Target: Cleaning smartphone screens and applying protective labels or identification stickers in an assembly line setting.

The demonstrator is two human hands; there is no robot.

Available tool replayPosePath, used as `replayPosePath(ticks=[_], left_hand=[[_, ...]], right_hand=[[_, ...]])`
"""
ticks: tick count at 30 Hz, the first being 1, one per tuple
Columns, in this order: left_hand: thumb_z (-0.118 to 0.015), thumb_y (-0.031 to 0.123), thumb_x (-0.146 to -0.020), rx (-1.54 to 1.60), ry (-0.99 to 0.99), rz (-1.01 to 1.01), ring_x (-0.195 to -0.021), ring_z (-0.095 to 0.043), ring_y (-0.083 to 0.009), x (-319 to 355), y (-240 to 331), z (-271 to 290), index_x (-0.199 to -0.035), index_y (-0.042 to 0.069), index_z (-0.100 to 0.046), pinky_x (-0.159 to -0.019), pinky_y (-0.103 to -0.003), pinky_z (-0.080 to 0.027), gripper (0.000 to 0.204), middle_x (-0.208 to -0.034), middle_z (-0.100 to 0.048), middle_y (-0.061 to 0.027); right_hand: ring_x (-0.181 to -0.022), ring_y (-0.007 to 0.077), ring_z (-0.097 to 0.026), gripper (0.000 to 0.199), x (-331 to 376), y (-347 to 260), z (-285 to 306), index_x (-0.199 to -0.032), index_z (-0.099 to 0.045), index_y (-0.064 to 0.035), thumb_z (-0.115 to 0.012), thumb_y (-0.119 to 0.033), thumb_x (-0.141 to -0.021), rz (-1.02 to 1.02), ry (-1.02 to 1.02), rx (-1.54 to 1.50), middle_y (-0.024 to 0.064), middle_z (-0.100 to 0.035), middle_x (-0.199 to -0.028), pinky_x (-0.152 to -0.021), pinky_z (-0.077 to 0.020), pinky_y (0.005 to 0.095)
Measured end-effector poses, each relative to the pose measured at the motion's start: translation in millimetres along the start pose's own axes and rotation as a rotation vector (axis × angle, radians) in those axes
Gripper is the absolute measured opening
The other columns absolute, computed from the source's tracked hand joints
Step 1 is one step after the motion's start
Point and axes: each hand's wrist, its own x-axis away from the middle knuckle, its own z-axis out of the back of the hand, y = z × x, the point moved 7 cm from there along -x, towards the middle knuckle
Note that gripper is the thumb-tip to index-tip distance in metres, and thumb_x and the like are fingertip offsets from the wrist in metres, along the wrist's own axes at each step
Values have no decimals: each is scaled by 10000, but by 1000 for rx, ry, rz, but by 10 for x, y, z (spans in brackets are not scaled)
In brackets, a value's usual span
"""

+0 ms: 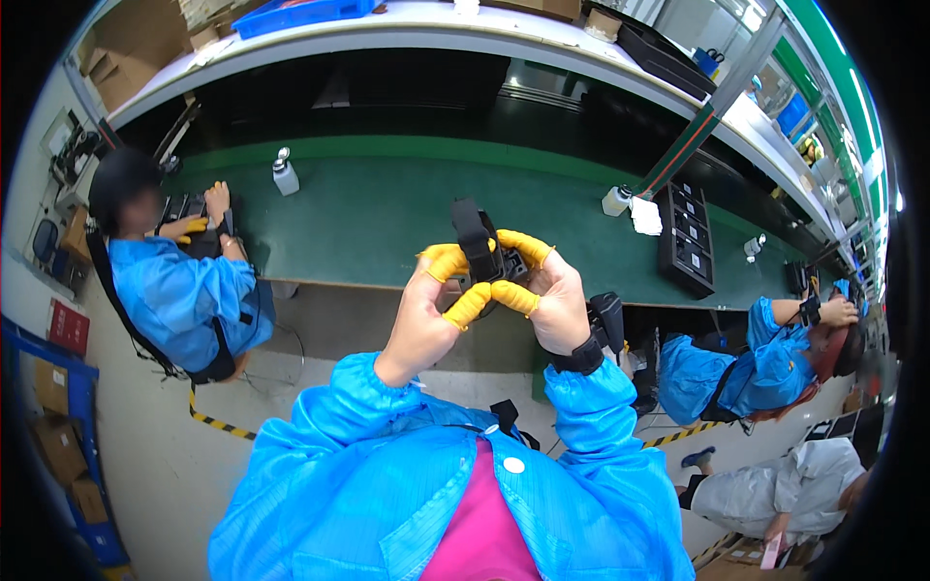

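Both hands raised, holding a small black part

The left hand [418, 320] and right hand [552, 300], with yellow fingertip covers, close their grip on the black part [481, 250] above the green surface [387, 213].

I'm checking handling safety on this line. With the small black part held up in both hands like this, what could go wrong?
1. The black part is pinched only by the fingertips of the left hand and right hand, in the air in front of the green conveyor belt; a slip could drop it toward the floor.
2. The yellow finger cots cover only some fingertips, so bare skin may touch the part.
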Motion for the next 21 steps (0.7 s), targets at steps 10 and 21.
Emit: replayPosePath(ticks=[10,21], left_hand=[[-498,-42,-859,1043,-86,145,-1175,-535,-278,-394,-254,638,-1085,-64,-618,-1006,-390,-449,257,-1290,-528,-185],[-677,230,-854,1380,-697,-74,-1192,-492,-438,-1275,315,478,-1479,229,-213,-910,-471,-533,779,-1539,-69,-187]], right_hand=[[-990,161,-563,553,-509,-134,-325,-1147,-552,-4,-781,-32,-645,56,-62,453,75,-593,-1045,-871,-449,289],[-1027,161,-550,606,-1001,141,-631,-1217,-466,19,-759,-83,-696,-20,-83,94,85,-543,-1100,-932,-439,290]])
